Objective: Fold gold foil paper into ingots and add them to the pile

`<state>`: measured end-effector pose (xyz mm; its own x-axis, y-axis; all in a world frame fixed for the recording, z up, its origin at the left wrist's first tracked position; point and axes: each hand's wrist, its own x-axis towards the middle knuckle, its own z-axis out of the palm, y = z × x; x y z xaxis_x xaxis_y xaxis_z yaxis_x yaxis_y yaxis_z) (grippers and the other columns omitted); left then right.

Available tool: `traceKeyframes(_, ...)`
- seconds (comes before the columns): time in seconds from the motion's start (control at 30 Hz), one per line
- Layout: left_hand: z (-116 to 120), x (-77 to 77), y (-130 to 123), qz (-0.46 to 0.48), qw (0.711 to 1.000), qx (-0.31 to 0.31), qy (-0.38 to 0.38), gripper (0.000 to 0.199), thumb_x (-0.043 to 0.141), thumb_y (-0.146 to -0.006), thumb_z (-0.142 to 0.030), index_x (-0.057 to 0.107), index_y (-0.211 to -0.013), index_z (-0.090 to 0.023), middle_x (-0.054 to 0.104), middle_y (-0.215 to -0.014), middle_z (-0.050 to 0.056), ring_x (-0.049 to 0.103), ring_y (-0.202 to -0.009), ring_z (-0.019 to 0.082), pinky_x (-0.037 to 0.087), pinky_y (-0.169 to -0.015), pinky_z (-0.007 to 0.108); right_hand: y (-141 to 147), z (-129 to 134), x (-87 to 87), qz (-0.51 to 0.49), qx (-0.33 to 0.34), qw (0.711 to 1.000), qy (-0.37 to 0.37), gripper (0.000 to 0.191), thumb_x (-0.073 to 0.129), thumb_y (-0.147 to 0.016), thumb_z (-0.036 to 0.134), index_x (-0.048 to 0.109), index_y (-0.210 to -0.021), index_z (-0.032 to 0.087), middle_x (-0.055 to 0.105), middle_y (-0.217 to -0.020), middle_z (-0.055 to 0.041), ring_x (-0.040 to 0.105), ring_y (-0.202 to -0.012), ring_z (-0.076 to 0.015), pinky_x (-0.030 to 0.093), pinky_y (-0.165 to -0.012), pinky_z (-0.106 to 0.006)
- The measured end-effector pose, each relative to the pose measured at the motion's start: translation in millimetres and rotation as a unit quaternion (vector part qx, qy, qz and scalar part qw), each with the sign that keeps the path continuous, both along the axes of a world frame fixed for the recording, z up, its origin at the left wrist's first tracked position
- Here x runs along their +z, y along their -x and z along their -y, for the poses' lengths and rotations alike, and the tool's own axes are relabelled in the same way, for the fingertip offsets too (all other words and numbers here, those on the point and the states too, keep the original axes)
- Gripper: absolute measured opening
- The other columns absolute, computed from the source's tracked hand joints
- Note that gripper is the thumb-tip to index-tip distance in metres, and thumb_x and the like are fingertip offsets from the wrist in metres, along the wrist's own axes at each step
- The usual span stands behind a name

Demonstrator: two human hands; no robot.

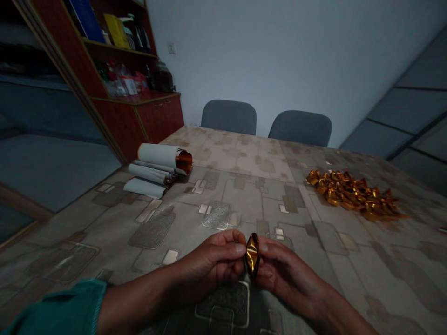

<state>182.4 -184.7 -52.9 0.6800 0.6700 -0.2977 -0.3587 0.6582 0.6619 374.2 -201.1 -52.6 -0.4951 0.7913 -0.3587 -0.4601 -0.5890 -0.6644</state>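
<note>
A small folded piece of shiny gold foil paper (252, 256) is held upright above the near part of the table, pointed at its top. My left hand (223, 258) pinches its left side between thumb and fingers. On the other side, the fingers of my right hand (279, 267) close on its right edge. Further off to the right lies a cluster of folded gold foil pieces (352, 193), several in rows. At the left rests a curled stack of foil sheets (159, 156), with pale backs outward and gold showing inside.
A patterned cloth (244, 190) covers the table. Two grey chairs (228, 116) stand at the far edge, before a pale wall. A red-brown cabinet (159, 116) with loaded shelves rises at the back left. Grey panels (401, 107) are at the right.
</note>
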Motion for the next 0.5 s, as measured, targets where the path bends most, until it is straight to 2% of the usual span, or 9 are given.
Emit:
traceKeyframes(0.17, 1.0, -4.2, -2.7, -0.024, 0.999, 0.015, -0.019, 0.034, 0.084, -0.075, -0.032, 0.057, -0.088, -0.017, 0.064, -0.075, 0.000, 0.053, -0.056, 0.007, 0.041, -0.054, 0.018, 3.0, 0.9, -2.6, 0.002, 0.017, 1.000, -0.015, 0.025, 0.081, -0.078, 0.032, 0.069, -0.081, 0.011, 0.047, -0.067, 0.0026, 0.036, -0.057, -0.0076, 0.034, -0.055, -0.019)
traceKeyframes(0.3, 0.7, -5.7, -6.2, -0.048, 0.997, 0.038, -0.038, 0.035, 0.084, -0.072, -0.031, 0.053, -0.082, -0.018, 0.061, -0.066, -0.003, 0.047, -0.050, 0.006, 0.038, -0.049, 0.017, 3.5, 1.5, -2.5, -0.002, 0.022, 1.000, -0.012, 0.024, 0.081, -0.079, 0.031, 0.068, -0.079, 0.011, 0.045, -0.065, 0.0036, 0.035, -0.056, -0.0073, 0.032, -0.052, -0.018)
traceKeyframes(0.5, 1.6, 3.7, -2.5, -0.028, 0.999, 0.018, -0.022, 0.033, 0.079, -0.080, -0.038, 0.055, -0.089, -0.017, 0.065, -0.076, 0.001, 0.054, -0.057, 0.007, 0.040, -0.053, 0.017, 1.6, 0.9, 1.2, -0.001, 0.021, 1.000, -0.017, 0.025, 0.081, -0.078, 0.034, 0.069, -0.082, 0.013, 0.046, -0.066, 0.0031, 0.036, -0.058, -0.0084, 0.035, -0.055, -0.019)
